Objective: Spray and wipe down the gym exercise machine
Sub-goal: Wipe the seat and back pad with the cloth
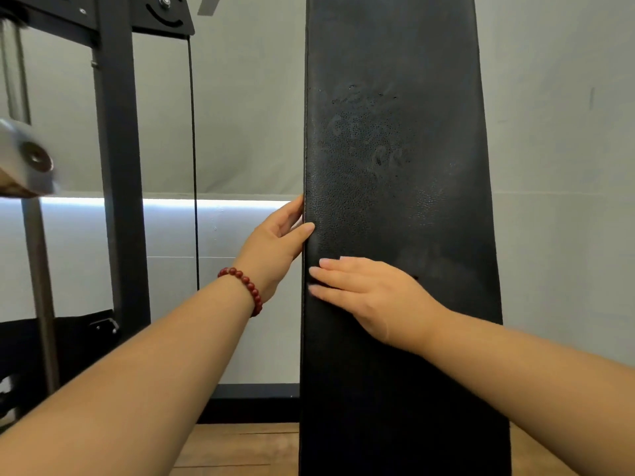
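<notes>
Black padded backrest (395, 132) is standing upright, a droplet-speckled patch (367, 139) showing above both sets of fingers. Left hand (275, 242), red bead bracelet (244, 286) at its wrist, is grasping the backrest's left edge, thumb on the front and fingers hooking behind. Right hand (371, 297) is pressing flat just below that thumb, fingers straight, tips reaching the same edge; cable (193, 149) and frame post (120, 166) are standing well left of the fingers.

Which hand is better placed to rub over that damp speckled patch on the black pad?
Right. The right hand lies flat on the pad face, directly below the patch; the left hand grips the pad's edge.
</notes>
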### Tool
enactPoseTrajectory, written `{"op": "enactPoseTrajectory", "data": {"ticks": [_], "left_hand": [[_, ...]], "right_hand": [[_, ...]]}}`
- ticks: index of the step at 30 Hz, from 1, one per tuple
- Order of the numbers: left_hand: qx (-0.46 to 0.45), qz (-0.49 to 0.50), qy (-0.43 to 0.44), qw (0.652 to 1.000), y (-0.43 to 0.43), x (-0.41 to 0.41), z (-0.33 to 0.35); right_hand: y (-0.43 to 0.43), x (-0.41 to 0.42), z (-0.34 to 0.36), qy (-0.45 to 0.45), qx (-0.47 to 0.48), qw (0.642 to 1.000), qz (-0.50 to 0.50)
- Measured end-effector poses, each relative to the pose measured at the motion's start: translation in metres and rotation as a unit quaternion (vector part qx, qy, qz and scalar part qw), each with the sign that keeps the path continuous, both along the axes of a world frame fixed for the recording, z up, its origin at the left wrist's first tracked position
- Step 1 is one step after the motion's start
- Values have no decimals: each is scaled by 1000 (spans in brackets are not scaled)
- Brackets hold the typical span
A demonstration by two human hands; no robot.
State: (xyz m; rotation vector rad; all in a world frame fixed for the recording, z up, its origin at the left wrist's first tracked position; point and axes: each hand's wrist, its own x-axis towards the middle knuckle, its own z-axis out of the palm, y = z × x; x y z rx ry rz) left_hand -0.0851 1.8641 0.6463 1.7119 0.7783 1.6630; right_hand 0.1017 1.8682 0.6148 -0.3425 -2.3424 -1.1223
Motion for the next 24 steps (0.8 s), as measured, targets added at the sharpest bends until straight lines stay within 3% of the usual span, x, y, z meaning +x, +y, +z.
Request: {"op": "enactPoseTrajectory", "data": {"ticks": [6,11,16,21,24], "left_hand": [[-9,-27,8,1000,-6,0,2],[-29,-47,43,998,-10,-5,1],[-22,-27,51,998,-9,-4,-3],[-9,-11,61,998,-11,-1,-13],[-6,-6,69,998,-9,-1,-17]], "right_hand": [[3,-14,2,89,7,996,-23],[-1,-2,-2,-18,8,1000,-1],[3,-13,-3,121,8,992,-23],[-1,-4,-20,-28,12,1000,0],[5,4,4,8,37,999,-14]]}}
